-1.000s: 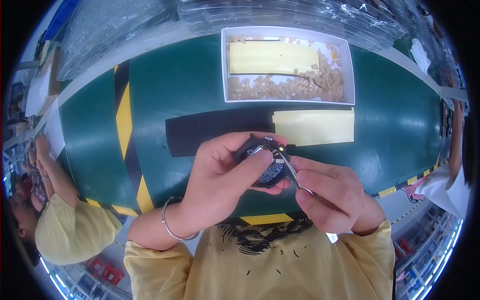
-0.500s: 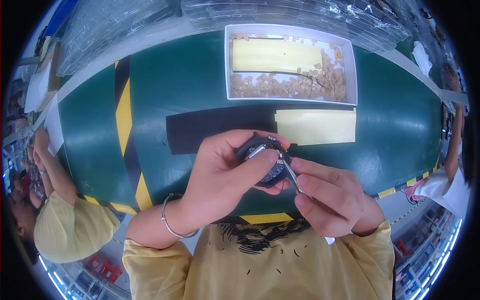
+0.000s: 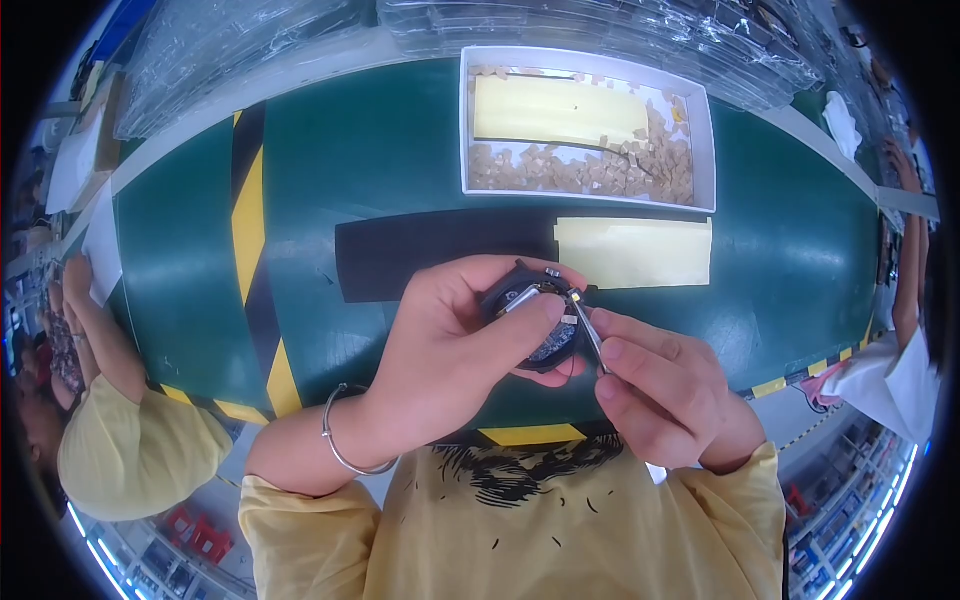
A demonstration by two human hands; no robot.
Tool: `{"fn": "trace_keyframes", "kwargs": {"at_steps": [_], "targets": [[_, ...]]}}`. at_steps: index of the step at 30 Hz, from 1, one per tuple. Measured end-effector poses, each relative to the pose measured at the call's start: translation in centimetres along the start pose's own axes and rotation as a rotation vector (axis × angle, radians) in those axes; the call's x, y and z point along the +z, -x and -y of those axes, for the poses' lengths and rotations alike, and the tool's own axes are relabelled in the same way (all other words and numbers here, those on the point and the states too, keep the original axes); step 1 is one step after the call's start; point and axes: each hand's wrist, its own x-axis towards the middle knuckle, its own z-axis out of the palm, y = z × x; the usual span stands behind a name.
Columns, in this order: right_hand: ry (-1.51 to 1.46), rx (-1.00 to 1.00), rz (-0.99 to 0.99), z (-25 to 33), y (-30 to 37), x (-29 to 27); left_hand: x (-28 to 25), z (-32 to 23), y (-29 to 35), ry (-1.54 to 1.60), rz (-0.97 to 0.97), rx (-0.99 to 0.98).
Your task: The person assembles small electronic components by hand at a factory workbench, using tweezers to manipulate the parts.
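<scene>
Head view shows us a round black-cased device with a speckled circuit board exposed [image 3: 553, 346] above a green tabletop [image 3: 800, 235], clasped in our left hand [image 3: 440, 350], its thumb pressed over the open interior. Our right hand [image 3: 660, 385] pinches slim silver metal tweezers [image 3: 591, 335], their tips at the device's upper-right edge, by a tiny pale part [image 3: 575, 297]; we cannot tell whether they grip it. A slip there could scratch the board or flick that part onto the flat black sheet [image 3: 430, 252] or the pale yellow sheet [image 3: 640, 252] beyond. Too much thumb pressure might bend something delicate, while a loose clasp would let the casing twist against the points.
</scene>
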Motion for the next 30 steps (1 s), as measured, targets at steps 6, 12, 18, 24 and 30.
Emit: {"fn": "trace_keyframes", "kwargs": {"at_steps": [6, 12, 18, 24, 30], "targets": [[-0.055, 0.022, -0.032, 0.01, 0.02, -0.08, 0.43, -0.25, 0.05, -0.018, -0.028, -0.037], [-0.127, 0.024, -0.044, -0.04, -0.04, -0.29, 0.21, -0.23, 0.33, 0.088, 0.036, -0.029], [-0.12, 0.021, -0.051, 0.05, -0.04, -0.4, 0.35, -0.12, 0.61, 0.104, 0.048, -0.019], [-0.121, 0.001, -0.076, 0.0, -0.24, -0.15, 0.82, -0.3, 0.71, 0.029, -0.009, -0.032], [-0.117, 0.012, -0.078, 0.02, -0.17, -0.17, 0.22, -0.19, 0.78, 0.112, 0.071, -0.039]]}}
